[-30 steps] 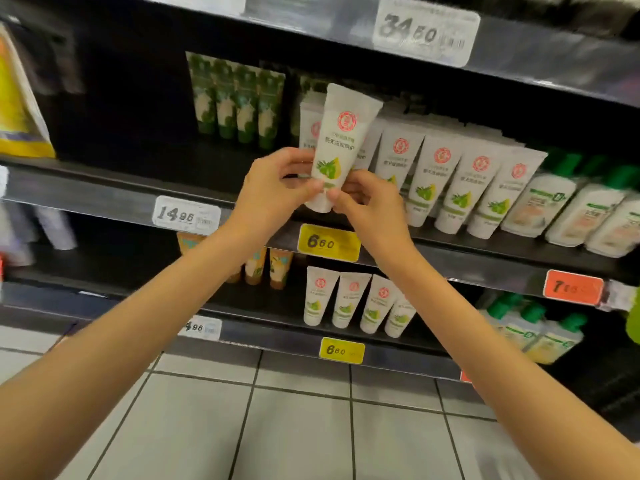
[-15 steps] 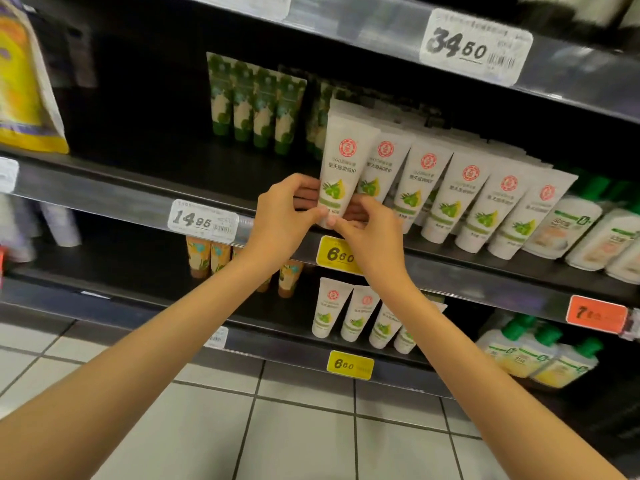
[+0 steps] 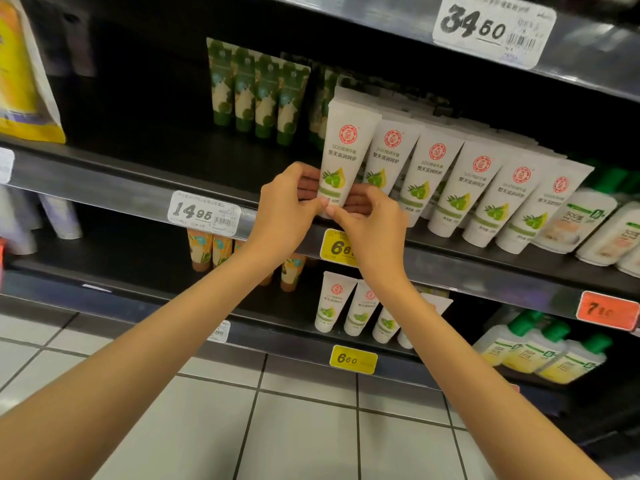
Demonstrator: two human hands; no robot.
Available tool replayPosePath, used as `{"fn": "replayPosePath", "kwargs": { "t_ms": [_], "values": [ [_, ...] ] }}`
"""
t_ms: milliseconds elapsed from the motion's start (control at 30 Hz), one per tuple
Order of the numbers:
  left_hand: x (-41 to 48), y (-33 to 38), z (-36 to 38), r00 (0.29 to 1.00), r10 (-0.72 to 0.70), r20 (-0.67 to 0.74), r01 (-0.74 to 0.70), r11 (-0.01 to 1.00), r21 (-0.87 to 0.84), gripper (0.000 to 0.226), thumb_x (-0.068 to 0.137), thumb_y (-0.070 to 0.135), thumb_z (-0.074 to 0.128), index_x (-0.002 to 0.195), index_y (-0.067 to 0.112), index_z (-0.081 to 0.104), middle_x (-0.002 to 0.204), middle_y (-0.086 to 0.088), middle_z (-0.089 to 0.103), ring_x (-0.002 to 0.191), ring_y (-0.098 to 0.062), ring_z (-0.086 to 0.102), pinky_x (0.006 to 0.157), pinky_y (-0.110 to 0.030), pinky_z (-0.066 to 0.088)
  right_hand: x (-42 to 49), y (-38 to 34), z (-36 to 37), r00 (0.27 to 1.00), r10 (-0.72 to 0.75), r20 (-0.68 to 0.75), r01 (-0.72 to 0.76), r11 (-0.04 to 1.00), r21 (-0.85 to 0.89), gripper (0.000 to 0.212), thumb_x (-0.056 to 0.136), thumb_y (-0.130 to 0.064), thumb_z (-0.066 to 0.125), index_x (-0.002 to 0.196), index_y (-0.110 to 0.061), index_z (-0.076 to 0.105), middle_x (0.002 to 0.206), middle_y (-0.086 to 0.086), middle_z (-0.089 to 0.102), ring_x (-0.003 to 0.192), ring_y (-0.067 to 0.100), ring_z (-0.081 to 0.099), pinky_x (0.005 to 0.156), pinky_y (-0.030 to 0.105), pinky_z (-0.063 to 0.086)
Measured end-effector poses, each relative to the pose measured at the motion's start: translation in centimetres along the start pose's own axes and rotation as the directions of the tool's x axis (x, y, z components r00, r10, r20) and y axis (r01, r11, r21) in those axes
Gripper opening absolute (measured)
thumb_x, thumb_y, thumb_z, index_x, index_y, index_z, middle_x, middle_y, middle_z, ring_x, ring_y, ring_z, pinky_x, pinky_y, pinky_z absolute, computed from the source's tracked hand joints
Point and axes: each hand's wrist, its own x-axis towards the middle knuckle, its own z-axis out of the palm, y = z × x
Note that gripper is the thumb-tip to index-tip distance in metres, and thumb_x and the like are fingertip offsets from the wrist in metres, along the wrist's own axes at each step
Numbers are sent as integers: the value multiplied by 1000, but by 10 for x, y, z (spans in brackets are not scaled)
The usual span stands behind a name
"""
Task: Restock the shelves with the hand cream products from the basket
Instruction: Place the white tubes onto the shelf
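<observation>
We pinch the hand cream tube (image 3: 341, 157) low down in left hand (image 3: 284, 209) and right hand (image 3: 374, 230), all but seated on the shelf (image 3: 207, 157) beside the row (image 3: 481, 188) past our right hand; basket unseen, remainder unknown.

The hand cream tube (image 3: 341, 157) is smooth white plastic with a soft sheen, the shelf (image 3: 194, 157) has a dark matt surface fronted by a glossy clear plastic strip over a white paper price label (image 3: 203, 213), and the floor tiles (image 3: 304, 441) look pale, smooth and faintly glossy
</observation>
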Motion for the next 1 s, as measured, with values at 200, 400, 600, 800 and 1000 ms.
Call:
{"fn": "replayPosePath", "kwargs": {
  "t_ms": [200,400,600,800,1000],
  "values": [
    [-1,0,4,1000,-11,-14,11,1000,14,31,84,7,63,113,7,55,97,8,56,79,8,52,64,8,38,-1,2,-1,1000,10,9,-10,1000,3,37,78,-19,72,111,-7,62,103,5,69,91,9,65,76,8,48],
    [-12,1,-13,998,-32,-47,37,992,118,32,88,14,58,119,10,54,112,-1,61,95,-1,53,68,6,39,-15,-2,-6,996,-22,-84,21,1000,-15,34,84,-20,66,114,-7,60,94,1,64,76,1,57,70,2,45],
    [-62,10,-104,998,-24,62,5,957,289,24,86,18,60,110,21,57,103,9,62,95,1,58,87,-9,45,-54,-50,13,967,-109,230,81,989,127,14,89,-20,58,100,-16,65,83,-15,62,81,-2,60,69,5,45],
    [-205,4,-258,968,-218,-122,248,898,363,22,82,12,62,96,29,59,100,15,66,95,5,62,87,-5,42,-122,-122,92,656,-228,719,44,963,265,14,87,-21,59,100,-22,65,90,-8,68,85,5,63,75,12,48],
    [-354,-8,-409,676,-442,-590,704,624,339,23,85,4,59,91,26,62,100,2,68,89,-7,64,89,-26,47,-219,-211,196,262,-428,865,63,902,427,12,85,-17,61,95,-18,67,87,-5,70,78,2,62,76,13,49]
  ]
}}
